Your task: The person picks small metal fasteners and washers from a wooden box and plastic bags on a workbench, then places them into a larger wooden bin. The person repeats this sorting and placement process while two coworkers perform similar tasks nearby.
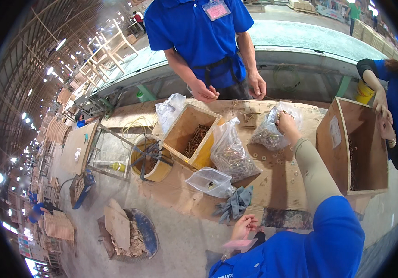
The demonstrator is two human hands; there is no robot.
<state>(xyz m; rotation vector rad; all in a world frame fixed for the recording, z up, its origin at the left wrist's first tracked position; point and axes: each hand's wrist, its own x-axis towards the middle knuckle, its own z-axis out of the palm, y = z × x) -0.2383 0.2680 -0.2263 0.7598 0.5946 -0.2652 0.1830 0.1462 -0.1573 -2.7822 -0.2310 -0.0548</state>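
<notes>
Closest to the camera, the left hand rests low by the blue shirt with its fingers loosely curled; whether it holds anything I cannot tell; just beside it, at the near edge of the wooden table, lies a grey cloth. Further out, the right hand reaches across the table in a beige sleeve and its fingers go into the mouth of a clear plastic bag of small metal parts, closed around the parts or around the rim of the bag; which of the two is not clear. I judge that the step in hand is picking parts out of this bag, and the next move calls for a small, careful lift so that the thin plastic does not come up together with the fingers. Some loose washers lie scattered on the table just beside the bag; a bigger bag of screws leans near it on the left; an open wooden box with more screws stands beyond that one; a flat clear bag lies nearer. Another person in a blue shirt stands at the far side, hands near the table edge; a tall wooden crate on the right narrows the way.
</notes>
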